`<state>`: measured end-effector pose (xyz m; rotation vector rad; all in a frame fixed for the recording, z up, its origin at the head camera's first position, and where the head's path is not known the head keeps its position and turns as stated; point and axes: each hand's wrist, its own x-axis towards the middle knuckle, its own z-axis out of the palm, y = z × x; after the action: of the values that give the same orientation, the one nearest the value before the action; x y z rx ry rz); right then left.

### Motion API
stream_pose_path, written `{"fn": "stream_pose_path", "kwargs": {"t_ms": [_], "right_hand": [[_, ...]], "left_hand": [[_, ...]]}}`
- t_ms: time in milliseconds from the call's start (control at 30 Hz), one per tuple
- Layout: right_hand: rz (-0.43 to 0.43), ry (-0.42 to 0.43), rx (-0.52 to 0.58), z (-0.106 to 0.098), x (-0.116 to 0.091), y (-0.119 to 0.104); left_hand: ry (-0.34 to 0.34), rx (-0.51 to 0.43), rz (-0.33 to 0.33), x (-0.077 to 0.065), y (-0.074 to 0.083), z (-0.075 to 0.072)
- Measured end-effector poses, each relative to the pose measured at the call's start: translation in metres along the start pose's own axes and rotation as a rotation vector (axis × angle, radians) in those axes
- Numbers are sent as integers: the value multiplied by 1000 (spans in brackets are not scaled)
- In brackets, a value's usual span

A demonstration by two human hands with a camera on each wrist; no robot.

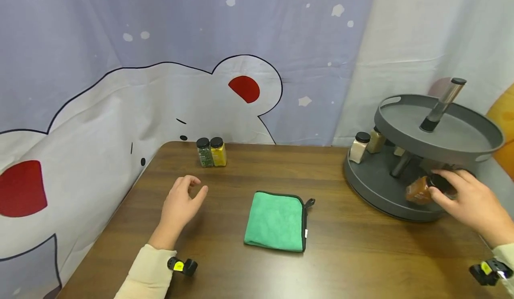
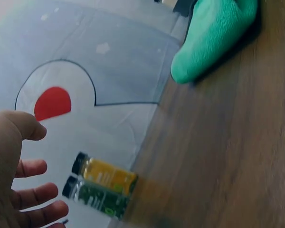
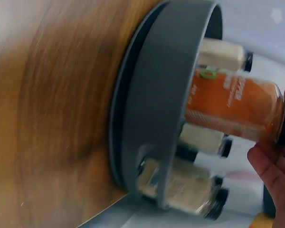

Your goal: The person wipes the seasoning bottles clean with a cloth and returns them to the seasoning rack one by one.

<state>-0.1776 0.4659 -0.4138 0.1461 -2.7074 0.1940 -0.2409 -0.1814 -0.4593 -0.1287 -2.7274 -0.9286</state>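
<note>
My right hand grips a spice jar of orange-red powder by its black lid. In the right wrist view the orange jar leans over the rim of the grey two-tier turntable; whether its base touches the lower tray is hidden. Several jars of pale powder stand on that tray, among them a white one. Over the table's left side hovers my left hand, fingers loosely bent and holding nothing. Behind it stand a green spice jar and a yellow spice jar, side by side.
A folded green cloth with black edging lies mid-table. Above the jars on the right, the turntable's upper tray overhangs the lower one, with a metal post through it. A printed curtain hangs along the wooden table's back edge.
</note>
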Motion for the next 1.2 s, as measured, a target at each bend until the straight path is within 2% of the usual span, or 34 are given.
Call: {"fn": "stream_pose_path", "kwargs": {"t_ms": [200,467,733,967,1200], "right_hand": [[31,-113,19,5,1,10],[-38,-106,-4,7,-3,14],[-54,-148,4,6,1,15],[-30,-211,-42,3,2,17],[0,-202,-82,-1,0,33]], "left_hand": [[15,-1,-34,0,-13,-1],[30,7,-27,1,-19,-2],[-3,40,-46,-1,-21,-2],[-15,40,-55,-2,-23,1],[-23,56,-65,-1,-26,1]]}}
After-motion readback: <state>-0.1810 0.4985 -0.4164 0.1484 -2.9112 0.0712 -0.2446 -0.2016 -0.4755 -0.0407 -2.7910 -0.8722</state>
